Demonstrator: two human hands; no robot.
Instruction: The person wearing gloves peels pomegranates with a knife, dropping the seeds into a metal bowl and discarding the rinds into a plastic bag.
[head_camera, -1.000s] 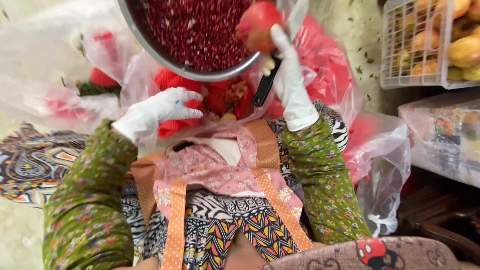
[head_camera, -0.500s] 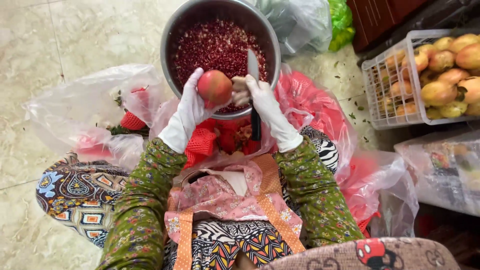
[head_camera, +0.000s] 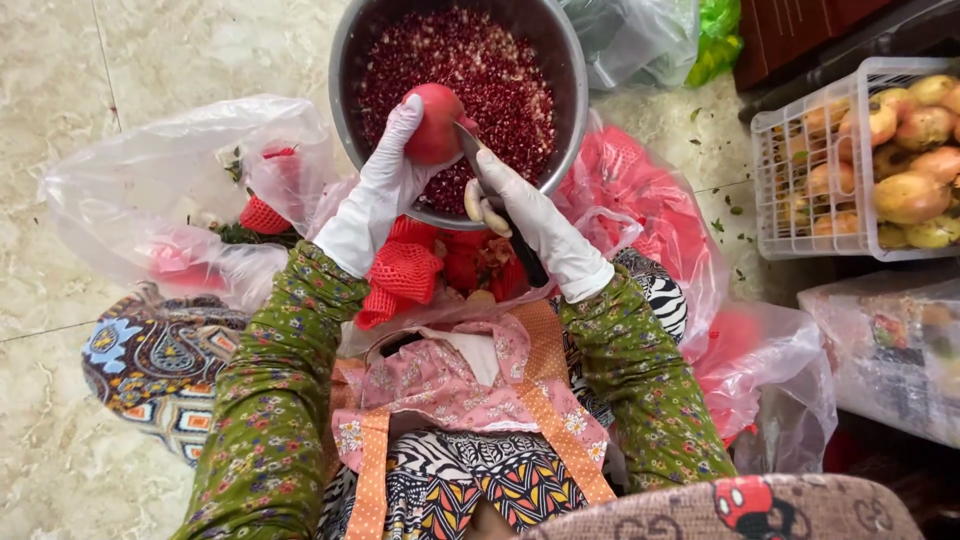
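Observation:
My left hand (head_camera: 385, 185), in a white glove, holds a red pomegranate (head_camera: 433, 122) over a steel bowl (head_camera: 572, 135) filled with dark red pomegranate seeds. My right hand (head_camera: 520, 205), also gloved, grips a black-handled knife (head_camera: 468, 146). Its blade tip touches the right side of the pomegranate. Both hands are above the bowl's near rim.
Red mesh netting (head_camera: 405, 277) and peel scraps lie in a clear plastic bag (head_camera: 170, 190) on my lap and at left. A white basket (head_camera: 790, 235) of whole pomegranates stands at right, with a plastic-covered box (head_camera: 885, 345) below it. The floor is pale tile.
The pomegranate passed from my right hand into my left. The knife, upright half a second ago, now tilts with its blade against the fruit.

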